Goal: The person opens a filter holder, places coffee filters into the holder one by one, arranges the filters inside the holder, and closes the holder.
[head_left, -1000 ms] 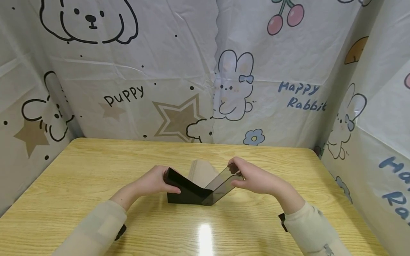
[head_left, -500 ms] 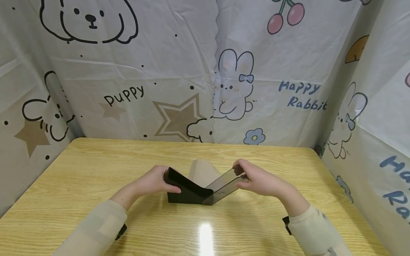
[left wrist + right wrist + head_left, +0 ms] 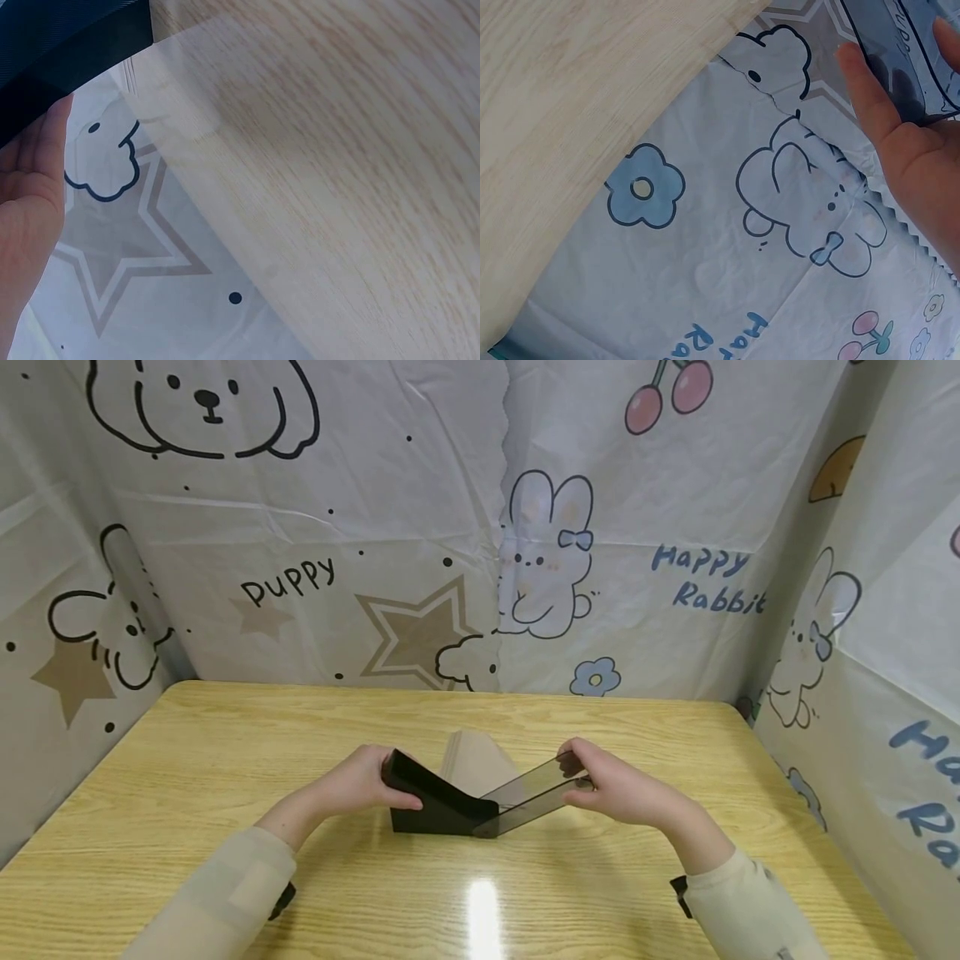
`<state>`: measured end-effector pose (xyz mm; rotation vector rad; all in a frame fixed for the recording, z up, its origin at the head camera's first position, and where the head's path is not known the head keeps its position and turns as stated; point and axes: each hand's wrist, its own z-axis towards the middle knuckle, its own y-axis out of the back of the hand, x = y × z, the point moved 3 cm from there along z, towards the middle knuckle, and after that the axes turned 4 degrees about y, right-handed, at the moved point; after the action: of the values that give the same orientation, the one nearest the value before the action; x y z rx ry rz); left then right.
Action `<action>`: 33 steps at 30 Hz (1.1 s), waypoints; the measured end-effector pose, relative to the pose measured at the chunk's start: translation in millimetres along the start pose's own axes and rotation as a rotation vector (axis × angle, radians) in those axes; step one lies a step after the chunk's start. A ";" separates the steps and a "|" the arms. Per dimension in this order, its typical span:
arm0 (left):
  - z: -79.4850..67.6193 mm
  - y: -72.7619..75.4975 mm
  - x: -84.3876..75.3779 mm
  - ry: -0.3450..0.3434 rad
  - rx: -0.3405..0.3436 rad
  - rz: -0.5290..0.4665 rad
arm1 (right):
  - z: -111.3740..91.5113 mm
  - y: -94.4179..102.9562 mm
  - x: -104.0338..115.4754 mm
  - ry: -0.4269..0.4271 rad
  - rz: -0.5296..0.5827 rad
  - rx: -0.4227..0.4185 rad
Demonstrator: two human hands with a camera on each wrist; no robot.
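A black box (image 3: 442, 802) with a sloping top edge stands on the table. Its see-through smoky lid (image 3: 528, 800) is joined at the box's low right end and leans up to the right, opened away from it. My left hand (image 3: 367, 787) grips the box's tall left end, thumb on the near side. In the left wrist view, the fingers (image 3: 52, 142) lie against the dark box wall. My right hand (image 3: 615, 781) holds the lid's free end between thumb and fingers. A tan stack (image 3: 480, 764) with layered edges shows behind the box, its lower part hidden.
The wooden table (image 3: 225, 735) ends at a back wall hung with a printed cloth (image 3: 405, 510). More of that cloth (image 3: 900, 610) closes in the right side, and the left side too. A bright reflection lies on the table near the front.
My right hand has moved right and slightly down with the lid's free end, so the lid tilts lower and wider from the box. My left hand stays on the box.
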<state>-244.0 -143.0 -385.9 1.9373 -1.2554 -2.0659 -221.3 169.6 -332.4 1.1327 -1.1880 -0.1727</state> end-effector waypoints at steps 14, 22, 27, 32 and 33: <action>-1.6 3.5 3.0 -0.003 0.001 0.008 | 2.1 -1.7 0.9 0.017 -0.003 0.000; -1.6 4.9 5.4 -0.014 0.005 -0.001 | 3.3 -2.5 1.1 0.017 0.010 0.007; -1.8 5.5 5.1 -0.016 0.004 -0.006 | 3.8 -0.8 -0.6 0.026 -0.002 0.012; -4.4 7.6 5.5 -0.003 0.003 -0.010 | 5.3 4.8 -10.7 0.017 0.032 0.007; -5.3 8.4 6.0 0.001 0.001 -0.008 | 6.6 5.8 -14.2 0.017 0.064 -0.001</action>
<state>-244.8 -154.5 -385.4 1.9466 -1.2514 -2.0681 -235.1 177.4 -337.4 1.0919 -1.2076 -0.1147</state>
